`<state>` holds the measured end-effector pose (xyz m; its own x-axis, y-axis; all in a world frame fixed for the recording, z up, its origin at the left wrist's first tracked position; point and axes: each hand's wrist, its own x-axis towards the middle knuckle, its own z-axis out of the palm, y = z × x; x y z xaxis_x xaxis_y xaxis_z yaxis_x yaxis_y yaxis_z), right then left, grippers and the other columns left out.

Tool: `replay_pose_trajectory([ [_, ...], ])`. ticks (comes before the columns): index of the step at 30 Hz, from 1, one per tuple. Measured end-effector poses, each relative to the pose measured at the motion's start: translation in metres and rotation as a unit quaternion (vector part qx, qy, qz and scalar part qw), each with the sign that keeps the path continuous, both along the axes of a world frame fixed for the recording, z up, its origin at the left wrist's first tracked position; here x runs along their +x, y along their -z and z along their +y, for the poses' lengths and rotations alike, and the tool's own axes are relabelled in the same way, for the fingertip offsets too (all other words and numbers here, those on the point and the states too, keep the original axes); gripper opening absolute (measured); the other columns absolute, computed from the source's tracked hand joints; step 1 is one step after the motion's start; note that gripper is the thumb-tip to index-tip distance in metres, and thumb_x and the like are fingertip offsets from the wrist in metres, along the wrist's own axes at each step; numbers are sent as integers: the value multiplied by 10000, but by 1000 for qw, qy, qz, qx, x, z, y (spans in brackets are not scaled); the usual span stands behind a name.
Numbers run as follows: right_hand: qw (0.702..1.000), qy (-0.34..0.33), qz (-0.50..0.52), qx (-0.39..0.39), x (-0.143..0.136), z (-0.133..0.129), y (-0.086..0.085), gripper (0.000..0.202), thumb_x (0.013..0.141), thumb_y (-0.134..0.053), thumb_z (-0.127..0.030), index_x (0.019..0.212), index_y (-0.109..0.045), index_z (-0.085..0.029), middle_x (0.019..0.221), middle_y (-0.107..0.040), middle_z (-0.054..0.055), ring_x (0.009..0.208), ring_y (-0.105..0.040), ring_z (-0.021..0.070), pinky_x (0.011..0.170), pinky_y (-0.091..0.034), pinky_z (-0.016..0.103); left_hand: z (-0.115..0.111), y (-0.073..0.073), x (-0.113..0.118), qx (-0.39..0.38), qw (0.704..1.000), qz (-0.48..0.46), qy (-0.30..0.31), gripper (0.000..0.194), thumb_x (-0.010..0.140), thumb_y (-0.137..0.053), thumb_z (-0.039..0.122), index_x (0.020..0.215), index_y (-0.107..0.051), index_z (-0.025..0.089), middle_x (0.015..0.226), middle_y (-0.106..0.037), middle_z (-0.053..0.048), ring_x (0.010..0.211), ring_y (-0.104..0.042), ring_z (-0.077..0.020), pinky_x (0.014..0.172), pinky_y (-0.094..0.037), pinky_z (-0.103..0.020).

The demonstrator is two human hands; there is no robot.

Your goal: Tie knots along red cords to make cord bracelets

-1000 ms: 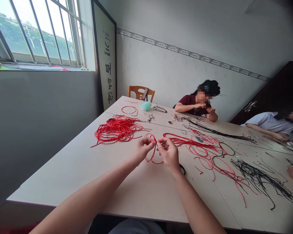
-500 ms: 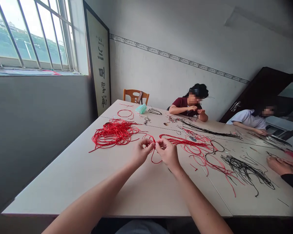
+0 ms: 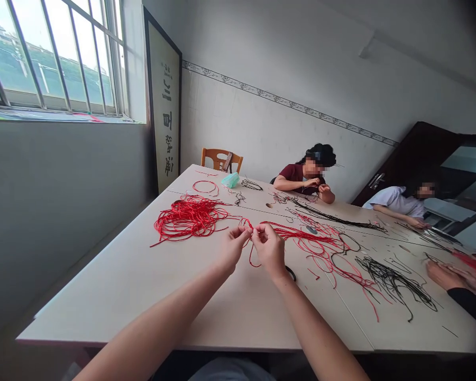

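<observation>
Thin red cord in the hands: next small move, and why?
Probably ease the thin red cord snug, hands drawing gently apart: the left hand and right hand pinch it close together, and an open loop shows below them. Any knot there is too small to make out.
</observation>
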<state>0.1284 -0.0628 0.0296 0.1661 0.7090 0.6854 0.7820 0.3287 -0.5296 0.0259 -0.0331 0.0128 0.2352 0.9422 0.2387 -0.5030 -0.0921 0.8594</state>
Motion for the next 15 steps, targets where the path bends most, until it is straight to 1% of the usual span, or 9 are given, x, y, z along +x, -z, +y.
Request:
replay_pose_trajectory([
  [4,999,29,-26,17,-2,3,2,133,797,-461,-293,800,-548,-193,702,-626,32,580,-548,148,576,-416,269,-1,-1,0,-27,999,9,-14,209,683,-636,353,693,-615,146,661,-580,-13,653,-509,-116,646,-394,-229],
  [6,999,28,-28,13,-3,3,2,139,797,-459,-294,808,-551,-190,697,-625,32,578,-551,148,573,-414,267,1,-1,-1,-36,999,1,-20,180,679,-637,328,674,-612,150,657,-576,-3,647,-500,-107,649,-389,-224],
  [8,1000,17,-8,1,-3,3,2,149,799,-463,-309,815,-551,-190,701,-624,30,585,-560,148,572,-424,263,3,-1,-3,-32,999,-18,-19,166,676,-640,315,668,-609,152,659,-576,8,656,-503,-100,677,-389,-226],
  [10,999,-7,38,-17,-2,2,2,167,799,-477,-338,814,-552,-190,718,-624,30,601,-572,146,577,-439,259,5,-1,-4,-23,999,-29,-18,176,673,-646,323,670,-606,152,664,-581,14,665,-510,-100,699,-390,-233],
  [12,992,-46,111,-46,0,1,0,201,790,-503,-375,831,-555,-185,753,-628,35,619,-585,145,552,-447,248,6,-2,-6,-13,999,-29,-16,200,675,-649,345,682,-604,150,680,-590,6,676,-518,-107,707,-392,-241],
  [13,983,-70,157,-65,0,0,-2,228,782,-517,-392,855,-559,-180,774,-632,40,627,-592,144,528,-445,238,6,-2,-6,-6,999,-29,-13,214,680,-647,357,694,-605,147,694,-597,-1,686,-524,-113,712,-393,-246],
  [15,953,-113,257,-112,1,1,-4,289,753,-554,-419,899,-572,-169,807,-640,50,635,-603,142,482,-435,215,6,-3,-7,7,999,-32,-8,239,689,-640,379,718,-609,144,723,-609,-17,707,-534,-123,723,-397,-253],
])
